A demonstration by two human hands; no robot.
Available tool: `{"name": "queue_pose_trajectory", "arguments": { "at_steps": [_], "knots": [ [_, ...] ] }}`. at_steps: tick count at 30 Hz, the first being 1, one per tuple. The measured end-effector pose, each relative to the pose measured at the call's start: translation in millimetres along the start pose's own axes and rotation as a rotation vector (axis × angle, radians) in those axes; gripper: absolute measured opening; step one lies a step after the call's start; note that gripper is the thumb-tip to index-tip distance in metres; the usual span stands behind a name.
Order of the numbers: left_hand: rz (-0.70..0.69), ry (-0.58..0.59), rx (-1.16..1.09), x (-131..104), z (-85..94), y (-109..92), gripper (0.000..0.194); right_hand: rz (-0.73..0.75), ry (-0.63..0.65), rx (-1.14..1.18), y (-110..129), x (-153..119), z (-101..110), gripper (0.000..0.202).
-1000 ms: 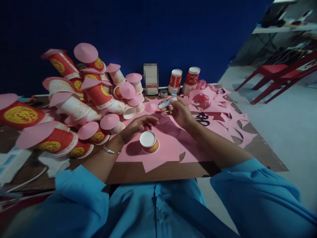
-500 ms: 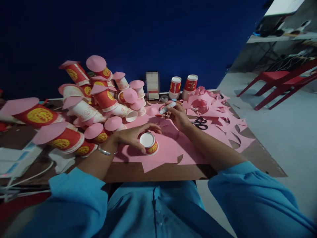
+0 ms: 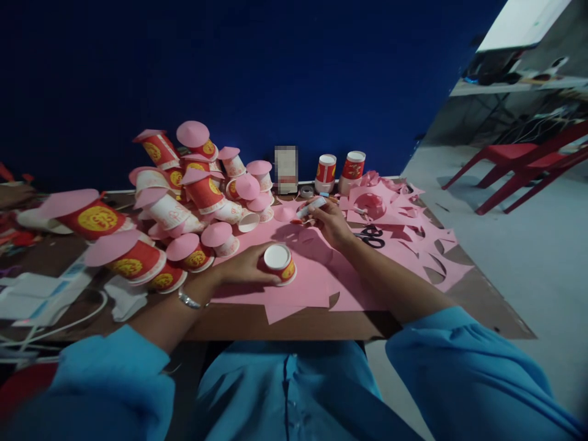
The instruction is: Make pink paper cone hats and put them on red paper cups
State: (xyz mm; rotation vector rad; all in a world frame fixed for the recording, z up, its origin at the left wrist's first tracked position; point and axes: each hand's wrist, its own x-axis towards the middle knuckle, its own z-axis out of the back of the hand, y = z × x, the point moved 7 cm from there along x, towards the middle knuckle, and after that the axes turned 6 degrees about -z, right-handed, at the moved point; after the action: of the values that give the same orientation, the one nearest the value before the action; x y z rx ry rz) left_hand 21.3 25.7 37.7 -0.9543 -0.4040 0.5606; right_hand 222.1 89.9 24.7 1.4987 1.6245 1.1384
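My left hand (image 3: pixel 247 264) is wrapped around the left side of an upside-down paper cup (image 3: pixel 288 271), red and yellow with its white base facing up. The cup stands on a pink paper sheet (image 3: pixel 307 288). Farther up the table, my right hand (image 3: pixel 331 222) pinches a small white tube (image 3: pixel 312 207); a bit of red shows beside the fingers. Just left of the tube lies a shallow pink paper cone (image 3: pixel 285 212). To the right of that hand are black-handled scissors (image 3: pixel 372 236), partly under my forearm's line.
Many cups with pink cone tops, such as a red one (image 3: pixel 138 260), crowd the left side. Two inverted cup stacks (image 3: pixel 326 173) stand by the blue wall. Pink paper scraps (image 3: pixel 404 214) cover the right. A white cable (image 3: pixel 87 315) lies at left, a red chair (image 3: pixel 509 160) beyond the table.
My left hand has closed around the cup, where its fingers were spread over it before. My right hand still holds the white tube. The view has shifted slightly.
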Motion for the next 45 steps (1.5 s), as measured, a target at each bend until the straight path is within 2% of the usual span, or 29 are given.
{"name": "queue_pose_trajectory", "arguments": {
  "at_steps": [2, 7, 11, 15, 19, 26, 32, 39, 45],
  "knots": [
    [0.012, -0.091, -0.002, 10.2, 8.6, 3.1, 0.062, -0.018, -0.028, -0.001, 0.0, -1.5, 1.5, 0.047],
    [-0.062, -0.218, 0.027, 30.4, 22.2, 1.4, 0.059, 0.011, -0.075, -0.018, 3.4, -3.3, 4.7, 0.046],
    [-0.053, -0.322, 0.031, 28.1, 19.9, 12.6, 0.053, 0.052, -0.122, -0.083, 7.4, -3.4, 6.1, 0.043],
    [0.004, -0.418, 0.131, 18.5, 16.9, 25.5, 0.059, 0.110, -0.139, -0.177, 15.6, -9.3, -0.4, 0.044],
    [0.013, -0.392, 0.233, 15.6, 15.3, 25.9, 0.062, 0.172, -0.139, -0.291, 22.8, -18.8, -12.6, 0.043],
    [-0.028, -0.373, 0.257, 15.9, 11.8, 25.2, 0.068, 0.211, -0.164, -0.404, 21.8, -27.8, -29.4, 0.040],
    [0.040, -0.325, 0.321, 15.1, 6.8, 29.9, 0.069, 0.327, -0.099, -0.571, 22.8, -32.8, -40.9, 0.032],
    [-0.002, -0.283, 0.471, 15.7, 5.0, 19.3, 0.074, 0.431, -0.066, -0.707, 30.7, -38.3, -46.7, 0.018],
    [-0.016, -0.290, 0.497, 15.8, 6.0, 16.4, 0.073, 0.465, -0.103, -0.814, 36.8, -39.7, -50.5, 0.018]
  ]
}}
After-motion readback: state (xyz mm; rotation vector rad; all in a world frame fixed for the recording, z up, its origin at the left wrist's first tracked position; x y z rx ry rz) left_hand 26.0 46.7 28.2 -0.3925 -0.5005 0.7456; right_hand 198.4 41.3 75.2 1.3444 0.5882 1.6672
